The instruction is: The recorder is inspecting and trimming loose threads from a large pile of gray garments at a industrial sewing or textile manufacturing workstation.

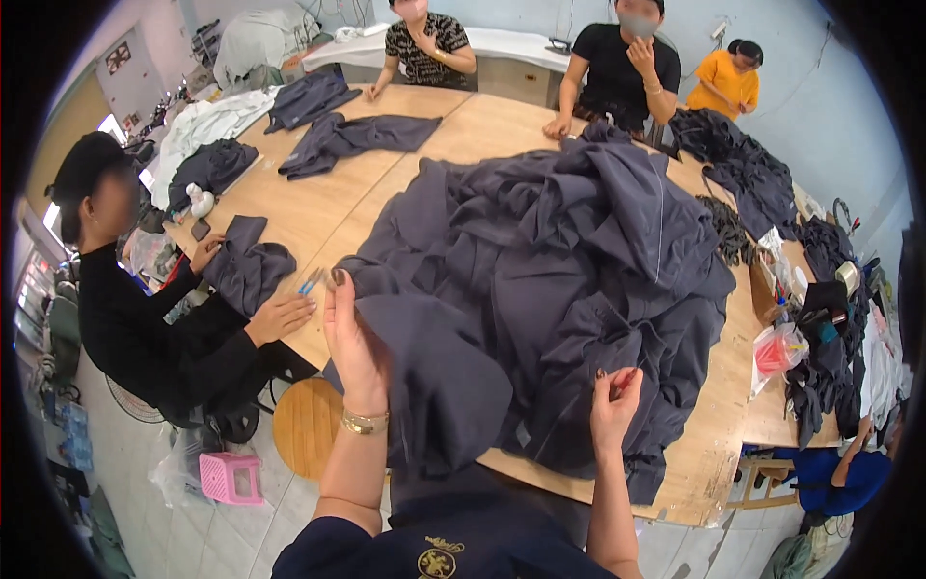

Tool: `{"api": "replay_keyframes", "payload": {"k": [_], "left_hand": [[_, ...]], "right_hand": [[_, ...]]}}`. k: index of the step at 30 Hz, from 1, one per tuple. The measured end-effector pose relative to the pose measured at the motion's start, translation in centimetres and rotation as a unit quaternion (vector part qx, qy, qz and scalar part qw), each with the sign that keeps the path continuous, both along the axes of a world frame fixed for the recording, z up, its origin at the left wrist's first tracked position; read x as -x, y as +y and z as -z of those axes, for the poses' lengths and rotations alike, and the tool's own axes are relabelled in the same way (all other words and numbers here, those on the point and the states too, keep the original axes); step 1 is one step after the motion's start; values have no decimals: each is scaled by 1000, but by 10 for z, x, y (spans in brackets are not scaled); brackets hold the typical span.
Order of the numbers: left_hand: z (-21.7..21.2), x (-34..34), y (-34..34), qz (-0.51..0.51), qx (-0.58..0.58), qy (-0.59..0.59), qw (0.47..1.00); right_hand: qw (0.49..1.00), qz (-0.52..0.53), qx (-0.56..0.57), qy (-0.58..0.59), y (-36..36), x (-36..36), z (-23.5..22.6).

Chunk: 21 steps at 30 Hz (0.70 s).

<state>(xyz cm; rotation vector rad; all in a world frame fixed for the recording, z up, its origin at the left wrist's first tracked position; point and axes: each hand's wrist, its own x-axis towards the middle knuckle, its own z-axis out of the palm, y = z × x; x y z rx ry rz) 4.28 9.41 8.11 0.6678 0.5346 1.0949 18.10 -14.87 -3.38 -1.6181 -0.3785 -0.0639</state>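
Observation:
A large heap of dark grey garments [540, 251] covers the middle of the wooden table. At its near left side my left hand [357, 338] is raised, gripping the edge of one dark grey garment [439, 372], whose cloth hangs down to the right of my wrist. My right hand [617, 400] is closed in a pinch at the heap's near right. A small red thing shows between its fingers, mostly hidden, so its kind is unclear. Gathered cloth lies just beyond those fingertips.
Blue-handled snips [311, 285] lie near the hand of a person [145, 299] seated left, beside another garment [248, 265]. Two people sit across the table [386, 193]. A drink in a plastic bag [777, 349] stands right. A round wooden stool [307, 425] and pink stool [231, 476] are below left.

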Motion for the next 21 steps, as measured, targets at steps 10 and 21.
{"api": "replay_keyframes", "payload": {"k": [10,21], "left_hand": [[89,-19,-97,361,152,-13,920],[97,-11,-110,389,104,18,915]], "right_hand": [[978,-129,-65,149,14,17,-25],[976,-187,2,110,23,46,-23]]}}
